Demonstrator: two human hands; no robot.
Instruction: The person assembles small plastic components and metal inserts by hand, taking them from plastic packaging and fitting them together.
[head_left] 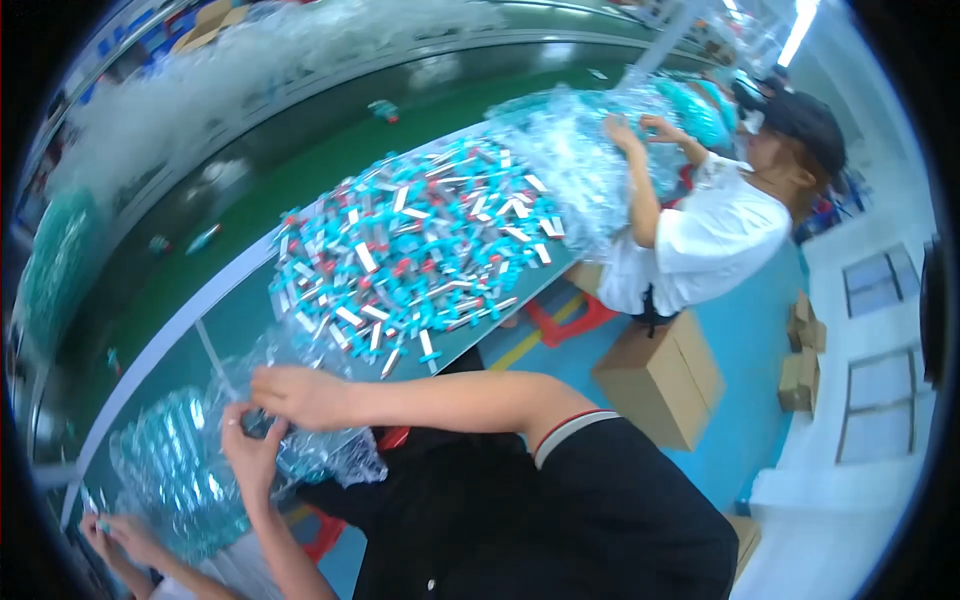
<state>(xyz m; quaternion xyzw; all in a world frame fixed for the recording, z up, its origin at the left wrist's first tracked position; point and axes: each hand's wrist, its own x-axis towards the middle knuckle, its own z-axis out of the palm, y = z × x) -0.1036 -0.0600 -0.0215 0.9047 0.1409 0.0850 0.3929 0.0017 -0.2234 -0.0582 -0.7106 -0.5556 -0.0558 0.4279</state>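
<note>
Down at the near end of the green table (pixel 450 345), both bare hands meet over clear film (pixel 345 460), which spills toward the person's lap! Right hand (pixel 300 396): fingertips curled together, pinching film. Left hand (pixel 250 445): thumb and forefinger apart around it, and whether they grip, I cannot tell. Good technique, I'd judge, means a light pinch near the edge, both hands level, easing the layers apart rather than tugging, since thin film could tear. Now the count: one big heap of small teal, white and red pieces (pixel 410 255), just beyond the hands, far too many to number; at least four loose pieces (pixel 383 110) on the green belt (pixel 285 165); at least three teal bundles (pixel 180 455), one just left of the hands; one large carton (pixel 655 380) on the floor; two co-workers, one right (pixel 715 220), one lower left (pixel 135 540), two hands showing apiece.
</note>
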